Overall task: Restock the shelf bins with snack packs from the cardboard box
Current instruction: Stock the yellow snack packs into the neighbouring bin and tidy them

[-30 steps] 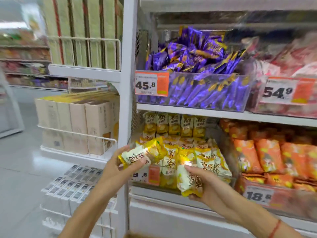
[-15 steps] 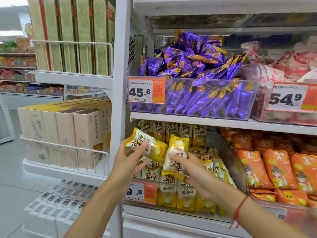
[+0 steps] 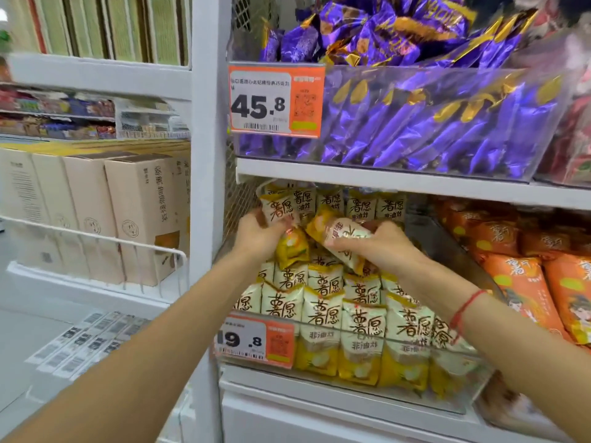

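A clear shelf bin on the lower shelf is packed with rows of yellow-and-cream snack packs. My left hand grips one such pack upright, deep in the bin at its left rear. My right hand holds another pack lying tilted on its side, just right of the left hand. Both hands are inside the bin under the upper shelf board. The cardboard box is out of view.
Above sits a clear bin of purple packs with a 45.8 price tag. Orange packs fill the neighbouring bin on the right. A white upright post and beige cartons behind a wire rail stand to the left.
Both hands have moved up and deeper into the bin with their packs. The left pack has turned upright. The camera has come closer to the shelf.
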Tool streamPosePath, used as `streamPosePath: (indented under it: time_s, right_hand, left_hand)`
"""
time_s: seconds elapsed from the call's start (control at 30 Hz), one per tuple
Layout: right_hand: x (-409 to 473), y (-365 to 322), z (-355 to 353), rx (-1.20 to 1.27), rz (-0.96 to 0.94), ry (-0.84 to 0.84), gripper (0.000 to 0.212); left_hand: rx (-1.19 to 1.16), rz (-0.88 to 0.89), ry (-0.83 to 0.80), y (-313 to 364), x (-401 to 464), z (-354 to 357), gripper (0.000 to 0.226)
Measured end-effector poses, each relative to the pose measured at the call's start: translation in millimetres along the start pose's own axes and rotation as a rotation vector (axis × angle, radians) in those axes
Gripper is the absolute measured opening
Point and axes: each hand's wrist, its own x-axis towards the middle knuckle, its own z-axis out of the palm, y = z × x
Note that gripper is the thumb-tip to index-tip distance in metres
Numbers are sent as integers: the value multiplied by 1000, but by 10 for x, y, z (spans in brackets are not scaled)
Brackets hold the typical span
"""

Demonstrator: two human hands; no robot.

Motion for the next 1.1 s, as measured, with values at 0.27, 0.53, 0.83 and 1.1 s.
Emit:
streamPosePath:
  time_s: [0.27,0.53,0.83,1.1]
  right_hand:
    - [425,-1,10,200,99,24,75]
    - [613,67,342,362,21,155,83]
    - [729,16,378,498,148,139,72]
    - [806,-51,703,247,-92,178,60]
  left_hand:
    - [50,-12,119,-110,419,175,39]
    - [386,132,2,-266,356,223,59]
    - [272,216,111,-181,260,71,53]
    - [792,297,155,-277,206,92,48]
